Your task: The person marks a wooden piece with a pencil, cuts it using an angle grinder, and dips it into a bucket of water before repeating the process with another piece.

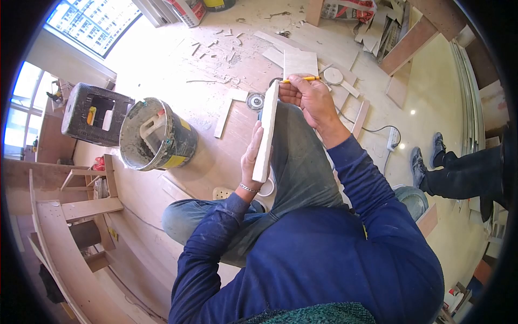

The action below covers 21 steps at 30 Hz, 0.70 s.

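My left hand (251, 153) is closed on a pale tile (266, 132), which stands upright over my lap and shows mostly its narrow edge. A yellow pencil (310, 79) is pinched in my right hand (313, 101), its tip close to the far end of the tile. Just beyond the tile, on the floor, is the disc of an angle grinder (255, 101); its body is hidden. Cut tile pieces (300, 63) lie past my right hand.
To the left stand a dirty bucket (186, 141) with a jug inside and a black plastic step stool (81, 116). Tile scraps (196, 49) litter the floor ahead. A cable runs to a power strip (393, 138). Another person's legs (458, 178) are at the right.
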Motion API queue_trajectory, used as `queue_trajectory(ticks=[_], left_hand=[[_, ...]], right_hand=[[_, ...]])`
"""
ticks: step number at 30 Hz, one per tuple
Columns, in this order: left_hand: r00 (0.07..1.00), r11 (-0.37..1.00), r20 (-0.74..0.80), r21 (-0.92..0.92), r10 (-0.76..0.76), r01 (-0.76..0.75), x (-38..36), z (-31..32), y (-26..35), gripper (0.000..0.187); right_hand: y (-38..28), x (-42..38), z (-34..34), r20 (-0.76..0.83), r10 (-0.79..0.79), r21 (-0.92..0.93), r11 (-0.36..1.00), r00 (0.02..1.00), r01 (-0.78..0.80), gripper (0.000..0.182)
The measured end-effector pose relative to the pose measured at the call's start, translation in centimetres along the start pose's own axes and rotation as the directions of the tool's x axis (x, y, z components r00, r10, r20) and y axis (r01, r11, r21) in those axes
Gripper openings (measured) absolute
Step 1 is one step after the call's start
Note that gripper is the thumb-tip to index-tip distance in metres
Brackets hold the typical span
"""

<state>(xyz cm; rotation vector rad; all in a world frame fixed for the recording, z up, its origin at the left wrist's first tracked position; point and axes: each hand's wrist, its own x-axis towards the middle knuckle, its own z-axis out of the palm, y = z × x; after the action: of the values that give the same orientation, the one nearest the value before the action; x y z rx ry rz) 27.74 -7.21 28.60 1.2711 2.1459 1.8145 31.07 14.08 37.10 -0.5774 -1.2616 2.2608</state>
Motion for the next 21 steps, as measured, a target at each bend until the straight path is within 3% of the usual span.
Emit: queue_trajectory(ticks=[21], left_hand=[[1.0, 1.0, -0.004, 0.007, 0.029, -0.029, 0.13, 0.09, -0.16, 0.051]], right_hand=[[0.01, 0.05, 0.33, -0.037, -0.015, -0.002, 1.0, 0.999, 0.015, 0.026]])
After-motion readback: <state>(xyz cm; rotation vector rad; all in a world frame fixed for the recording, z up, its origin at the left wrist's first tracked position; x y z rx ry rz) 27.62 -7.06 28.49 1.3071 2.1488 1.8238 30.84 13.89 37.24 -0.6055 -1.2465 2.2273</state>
